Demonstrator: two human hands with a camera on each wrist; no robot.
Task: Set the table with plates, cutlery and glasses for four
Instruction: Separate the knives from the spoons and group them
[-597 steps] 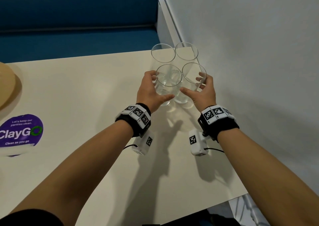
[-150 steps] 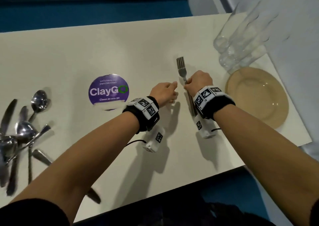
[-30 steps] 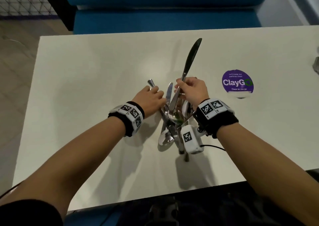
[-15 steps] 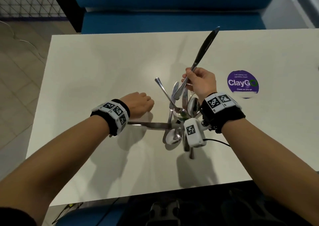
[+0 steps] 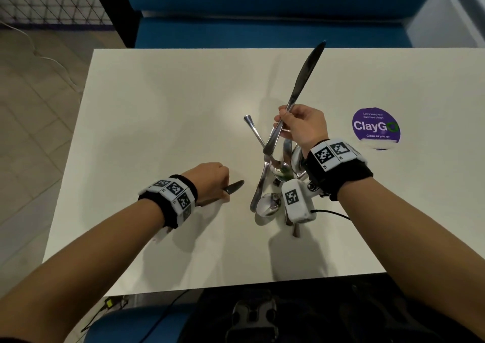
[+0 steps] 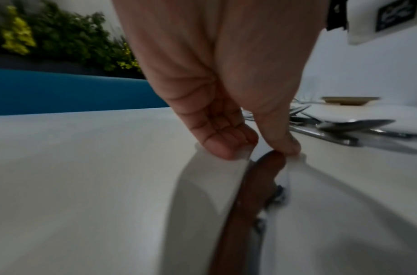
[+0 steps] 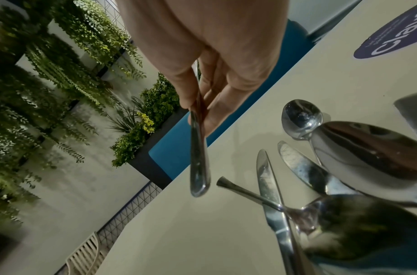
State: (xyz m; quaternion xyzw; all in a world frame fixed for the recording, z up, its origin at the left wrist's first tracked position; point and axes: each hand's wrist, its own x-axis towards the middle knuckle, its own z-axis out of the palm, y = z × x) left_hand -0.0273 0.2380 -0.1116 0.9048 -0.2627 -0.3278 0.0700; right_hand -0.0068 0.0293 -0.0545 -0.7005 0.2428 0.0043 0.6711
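Steel knife (image 5: 301, 85) pinched by right hand (image 5: 304, 129); left hand (image 5: 210, 178) pinches another knife (image 5: 234, 187) (mostly hidden).

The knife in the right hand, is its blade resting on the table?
No, the right hand holds the knife by its handle, blade raised in the air above the table.

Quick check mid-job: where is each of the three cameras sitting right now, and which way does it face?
Head: worn high, looking down at the table; both forearms show, the right hand holding a knife up, the left hand on a second knife.
Left wrist: low over the table, looking along the left hand's fingers as they pinch the second knife.
Right wrist: tilted, looking along the right hand's fingers gripping the knife's handle.
Shared: all three show the cutlery pile; head and right wrist share the purple sticker.
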